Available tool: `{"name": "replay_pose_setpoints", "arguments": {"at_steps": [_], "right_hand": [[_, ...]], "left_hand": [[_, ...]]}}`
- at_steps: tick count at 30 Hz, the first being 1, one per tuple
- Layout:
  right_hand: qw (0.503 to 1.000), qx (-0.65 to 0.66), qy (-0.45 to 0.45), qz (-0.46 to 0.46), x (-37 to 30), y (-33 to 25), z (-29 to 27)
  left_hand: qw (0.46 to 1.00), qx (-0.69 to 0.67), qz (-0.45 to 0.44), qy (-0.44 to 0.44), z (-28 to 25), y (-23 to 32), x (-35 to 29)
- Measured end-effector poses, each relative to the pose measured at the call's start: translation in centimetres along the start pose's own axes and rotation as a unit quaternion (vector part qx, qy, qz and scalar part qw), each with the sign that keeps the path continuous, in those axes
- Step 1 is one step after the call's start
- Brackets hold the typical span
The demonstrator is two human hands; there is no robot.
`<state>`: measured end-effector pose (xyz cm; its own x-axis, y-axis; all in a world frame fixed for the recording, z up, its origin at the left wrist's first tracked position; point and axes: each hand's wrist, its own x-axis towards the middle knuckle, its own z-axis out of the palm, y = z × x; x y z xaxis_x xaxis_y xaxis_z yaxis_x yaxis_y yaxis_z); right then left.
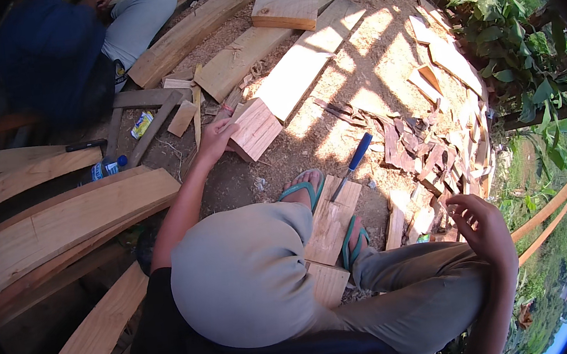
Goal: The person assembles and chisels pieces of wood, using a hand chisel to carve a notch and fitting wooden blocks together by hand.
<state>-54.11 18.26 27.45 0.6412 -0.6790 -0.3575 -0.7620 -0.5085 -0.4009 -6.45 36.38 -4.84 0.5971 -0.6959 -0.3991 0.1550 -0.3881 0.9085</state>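
Note:
My left hand is closed on the near left edge of a squared wooden block, with its fingers partly hidden behind the wood. The block stands at the near end of a long sunlit plank. Over my right knee hangs my right hand, fingers apart and slightly curled, holding nothing. Between my sandalled feet lies a short board. A blue-handled tool with a narrow metal shaft leans with its tip on that board; whether it is a chisel or a screwdriver I cannot tell.
Curved timber pieces are stacked at the left, near a plastic bottle with a blue cap. Bark and wood scraps litter the ground at the right. Another person sits at the upper left. Another thick block rests on the far planks.

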Motion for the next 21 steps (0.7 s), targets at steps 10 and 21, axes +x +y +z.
{"name": "replay_pose_setpoints", "arguments": {"at_steps": [10, 21], "right_hand": [[1.000, 0.015, 0.019, -0.016, -0.5, 1.4, -0.1], [0.959, -0.140, -0.044, -0.243, 18.3, -1.1, -4.1]], "left_hand": [[0.986, 0.154, 0.050, -0.043, -1.3, -5.5, -3.1], [0.993, 0.104, 0.058, 0.010, -2.4, 2.0, 0.1]]}}
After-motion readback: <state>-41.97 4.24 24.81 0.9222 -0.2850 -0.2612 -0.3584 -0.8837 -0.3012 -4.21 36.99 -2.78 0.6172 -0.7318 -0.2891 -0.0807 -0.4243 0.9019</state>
